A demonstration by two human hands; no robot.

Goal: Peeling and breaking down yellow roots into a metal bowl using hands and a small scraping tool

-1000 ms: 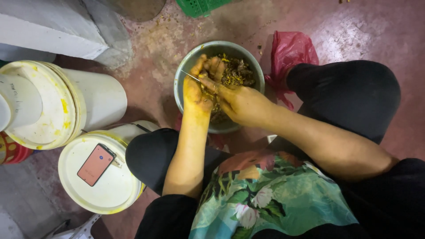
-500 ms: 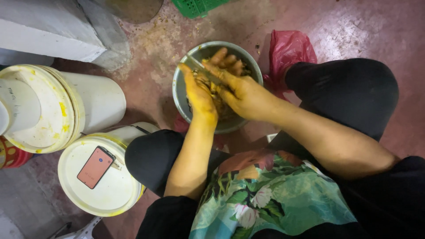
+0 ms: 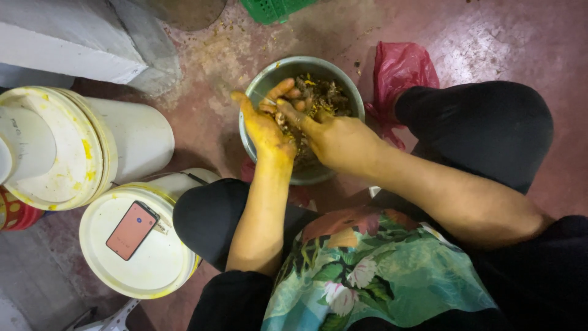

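While both hands meet over the bowl (image 3: 263, 83), left hand (image 3: 264, 125) and right hand (image 3: 334, 140) dig into brown mix (image 3: 327, 95) — fingers curled, grip unclear.

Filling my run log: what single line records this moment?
left hand: over metal bowl | right hand: in brown mix | phone: on bucket lid

both bare forearms reaching forward and down from between the bent knees, yellow-stained left hand (image 3: 264, 127) with thumb stuck out and fingers curled, right hand (image 3: 340, 140) pressed up against it, fingers pinched together, wrists nearly touching
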